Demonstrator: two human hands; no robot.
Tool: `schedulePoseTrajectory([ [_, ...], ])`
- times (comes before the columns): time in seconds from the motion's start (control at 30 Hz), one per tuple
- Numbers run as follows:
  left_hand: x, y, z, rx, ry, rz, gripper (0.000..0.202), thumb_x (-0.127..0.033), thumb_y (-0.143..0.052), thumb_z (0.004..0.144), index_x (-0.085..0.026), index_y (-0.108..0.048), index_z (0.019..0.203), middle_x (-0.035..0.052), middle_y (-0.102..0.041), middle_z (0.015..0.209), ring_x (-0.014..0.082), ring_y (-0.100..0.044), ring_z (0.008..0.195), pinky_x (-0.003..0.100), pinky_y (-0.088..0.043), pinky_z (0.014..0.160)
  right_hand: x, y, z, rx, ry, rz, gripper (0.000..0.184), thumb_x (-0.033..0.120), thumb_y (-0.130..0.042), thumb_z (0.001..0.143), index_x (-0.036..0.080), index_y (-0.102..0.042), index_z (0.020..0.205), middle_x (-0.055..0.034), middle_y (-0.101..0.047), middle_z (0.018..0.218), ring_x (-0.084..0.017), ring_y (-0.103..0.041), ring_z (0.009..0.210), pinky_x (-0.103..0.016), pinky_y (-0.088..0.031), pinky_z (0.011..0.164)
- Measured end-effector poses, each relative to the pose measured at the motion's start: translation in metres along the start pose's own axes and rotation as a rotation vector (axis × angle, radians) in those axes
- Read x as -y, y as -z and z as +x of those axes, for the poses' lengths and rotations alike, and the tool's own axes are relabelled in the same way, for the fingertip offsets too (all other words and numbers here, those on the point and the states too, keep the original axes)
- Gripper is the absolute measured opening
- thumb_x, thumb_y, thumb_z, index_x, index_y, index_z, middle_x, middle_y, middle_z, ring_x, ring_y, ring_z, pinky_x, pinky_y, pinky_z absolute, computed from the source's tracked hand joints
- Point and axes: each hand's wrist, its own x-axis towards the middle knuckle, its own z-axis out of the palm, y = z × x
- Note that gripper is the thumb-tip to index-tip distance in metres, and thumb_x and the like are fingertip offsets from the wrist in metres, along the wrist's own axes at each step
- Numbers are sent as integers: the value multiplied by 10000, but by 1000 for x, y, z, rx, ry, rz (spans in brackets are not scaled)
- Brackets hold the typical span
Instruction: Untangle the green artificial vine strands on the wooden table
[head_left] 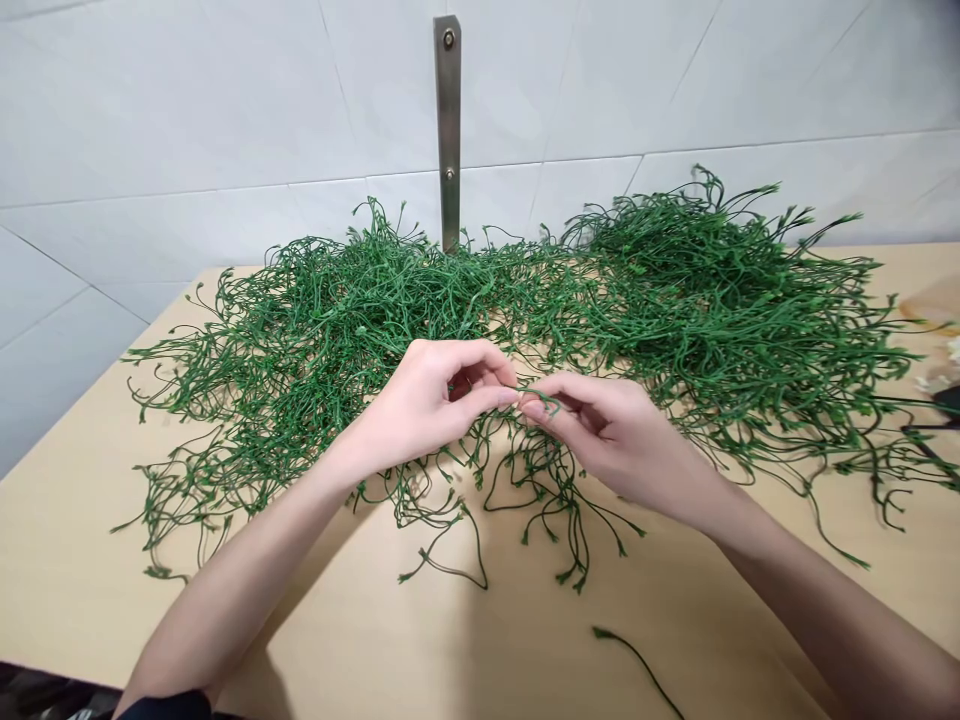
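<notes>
Both of my hands meet above the middle of the table, fingertips almost touching. My left hand (450,395) pinches a thin green artificial stem (541,396) between thumb and forefinger. On the same stem, the thumb and fingers of my right hand (600,425) are closed as well, and a short looped piece shows above them. Part of the stem is hidden by the fingers. Behind and below my hands lies a big tangled heap of similar green stems (360,310) with small forked tips.
A denser pile of stems (697,280) rises at the back right. One single stem (637,655) lies near the front edge. A metal bracket (448,130) is fixed to the tiled wall (225,100) behind the wooden table (420,650). Pale items sit at the far right.
</notes>
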Motion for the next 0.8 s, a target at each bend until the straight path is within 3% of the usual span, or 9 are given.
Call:
schedulePoseTrajectory([
  [0.13,1,-1,-1,-93,-162,155,110,-123,-566,882,-139,-641,804,-6,-620,736,81,-507,638,197,-396,577,3,3,1,23,-142,99,194,340,-544,926,201,-637,829,64,-359,568,-73,-245,453,-242,-244,415],
  [0.3,4,-2,-3,-87,-299,398,200,-95,-496,922,-145,-679,987,2,-507,756,98,-488,659,208,-389,574,1,10,1,122,-238,238,265,448,-571,894,197,-655,884,42,-414,634,-79,-301,508,-235,-252,439],
  [0.47,2,1,-4,-78,-310,417,199,-96,-495,929,-149,-681,976,-6,-456,745,103,-477,662,215,-387,581,1,12,1,69,-177,253,234,395,-584,886,195,-680,811,37,-429,596,-72,-257,469,-254,-203,411],
  [0.63,-2,6,-5,-49,-292,378,177,-116,-518,926,-147,-689,960,-8,-474,735,99,-485,652,215,-396,585,5,8,1,64,-165,303,229,390,-602,873,179,-680,832,65,-323,526,-62,-179,429,-253,-138,371],
  [0.8,-6,13,-6,1,-246,376,186,-144,-508,937,-168,-692,945,-4,-501,742,105,-506,673,225,-412,613,4,12,0,123,-100,249,281,389,-503,942,181,-674,858,39,-439,602,-74,-298,477,-230,-248,403],
])
